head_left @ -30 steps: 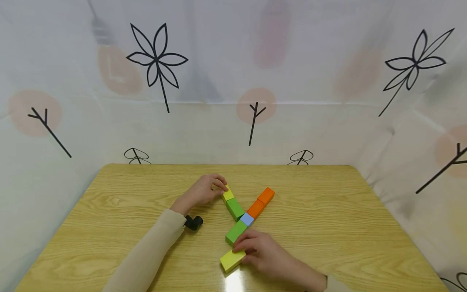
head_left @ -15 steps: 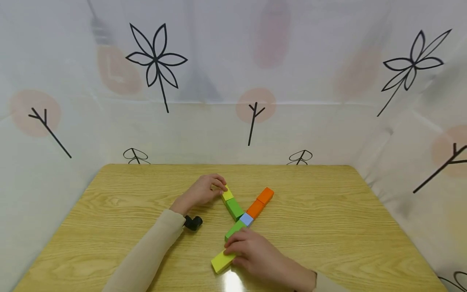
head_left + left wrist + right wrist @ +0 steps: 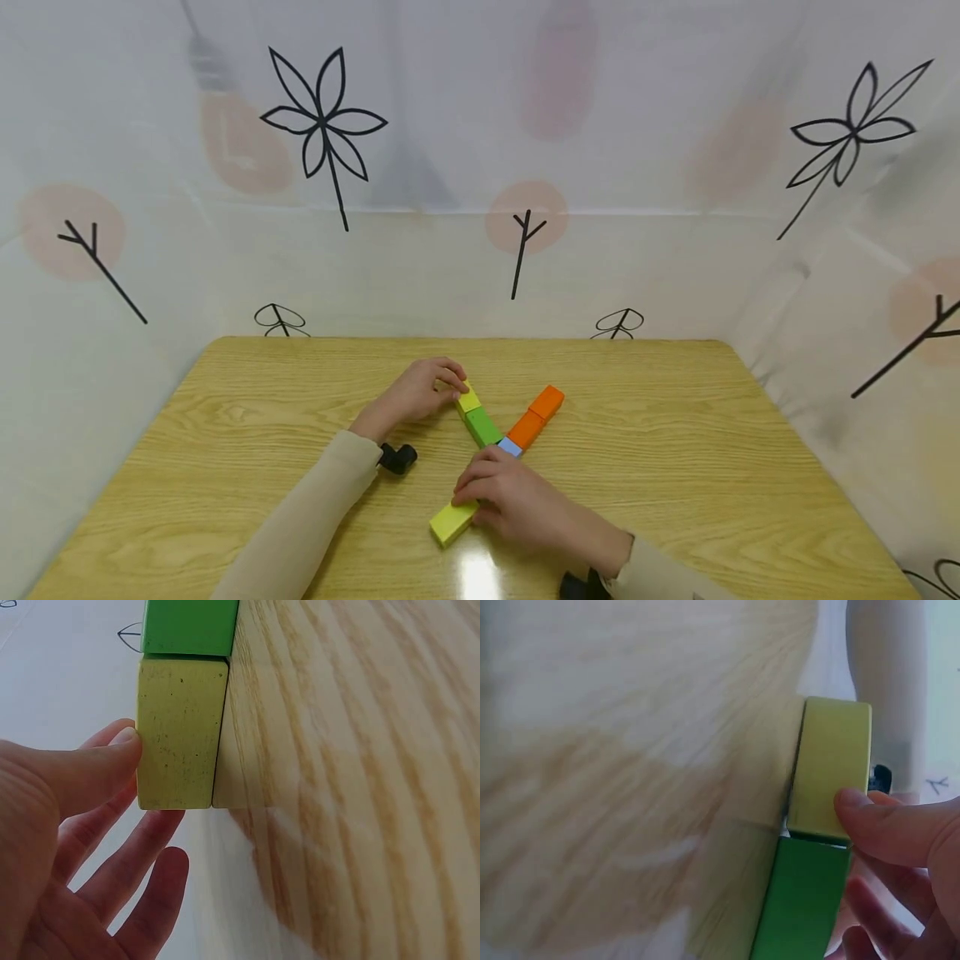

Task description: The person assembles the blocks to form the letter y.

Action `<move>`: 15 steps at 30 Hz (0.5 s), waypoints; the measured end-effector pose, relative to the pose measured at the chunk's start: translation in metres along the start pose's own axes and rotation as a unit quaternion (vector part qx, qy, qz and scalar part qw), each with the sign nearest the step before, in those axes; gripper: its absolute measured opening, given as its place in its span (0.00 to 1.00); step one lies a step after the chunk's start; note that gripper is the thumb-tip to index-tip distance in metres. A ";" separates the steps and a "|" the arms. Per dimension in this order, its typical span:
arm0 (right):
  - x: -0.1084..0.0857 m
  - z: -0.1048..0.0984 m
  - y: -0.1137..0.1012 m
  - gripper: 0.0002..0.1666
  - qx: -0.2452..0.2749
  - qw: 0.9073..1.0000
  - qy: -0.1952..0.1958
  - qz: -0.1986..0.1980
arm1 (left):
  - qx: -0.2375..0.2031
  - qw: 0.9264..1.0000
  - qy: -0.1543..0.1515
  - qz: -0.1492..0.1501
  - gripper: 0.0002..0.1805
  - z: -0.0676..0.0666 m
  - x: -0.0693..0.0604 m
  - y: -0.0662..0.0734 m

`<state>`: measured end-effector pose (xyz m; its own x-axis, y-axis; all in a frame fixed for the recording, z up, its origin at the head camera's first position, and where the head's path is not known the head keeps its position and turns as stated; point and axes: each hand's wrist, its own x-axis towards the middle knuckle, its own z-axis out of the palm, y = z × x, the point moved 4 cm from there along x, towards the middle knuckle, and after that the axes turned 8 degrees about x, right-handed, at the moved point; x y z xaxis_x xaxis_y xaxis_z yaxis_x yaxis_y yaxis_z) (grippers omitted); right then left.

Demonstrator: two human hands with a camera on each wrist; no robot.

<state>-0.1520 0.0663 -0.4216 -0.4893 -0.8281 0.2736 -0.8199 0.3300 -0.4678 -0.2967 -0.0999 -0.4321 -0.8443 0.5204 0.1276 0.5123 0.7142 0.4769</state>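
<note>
My left hand (image 3: 416,392) pinches the yellow block (image 3: 470,397) at the far left tip of a Y-shaped row of blocks; the left wrist view shows thumb and fingers on either side of it. That block adjoins a green block (image 3: 483,426). With my right hand (image 3: 517,500) I pinch a second yellow block (image 3: 450,523) at the near end. In the right wrist view it lies end to end with another green block (image 3: 801,896), which my hand hides in the head view. A blue block (image 3: 511,447), partly covered, sits at the fork beside two orange blocks (image 3: 536,417).
All the blocks lie on a wood-grain table (image 3: 660,458). A pale cloth (image 3: 450,167) with leaf and twig drawings hangs behind the table and along its sides. A black wrist device (image 3: 398,459) sits at my left cuff.
My right hand has shifted the near yellow block left, then slightly away from me, up to the near green block. My left hand has stayed in place.
</note>
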 end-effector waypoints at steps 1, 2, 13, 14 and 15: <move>0.000 0.000 0.001 0.13 0.002 1.000 -0.001 0.000 | 0.001 1.000 0.001 0.002 0.08 0.000 0.000 0.000; 0.000 0.001 0.002 0.13 0.006 1.000 -0.001 0.001 | 0.001 1.000 0.000 0.004 0.08 0.000 0.000 0.000; -0.008 -0.009 0.013 0.15 0.050 0.998 0.044 0.018 | -0.005 0.999 0.027 0.046 0.06 0.002 -0.004 0.002; -0.010 -0.012 0.015 0.15 0.057 0.996 0.059 0.020 | -0.012 0.998 0.031 0.048 0.06 0.003 -0.005 0.002; -0.013 -0.015 0.018 0.15 0.063 0.995 0.075 0.020 | -0.022 0.998 0.036 0.049 0.06 0.003 -0.006 0.001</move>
<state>-0.1648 0.0893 -0.4208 -0.5682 -0.7347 0.3706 -0.7594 0.2948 -0.5800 -0.2907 -0.1005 -0.4348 -0.8004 0.5506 0.2372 0.5871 0.6398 0.4959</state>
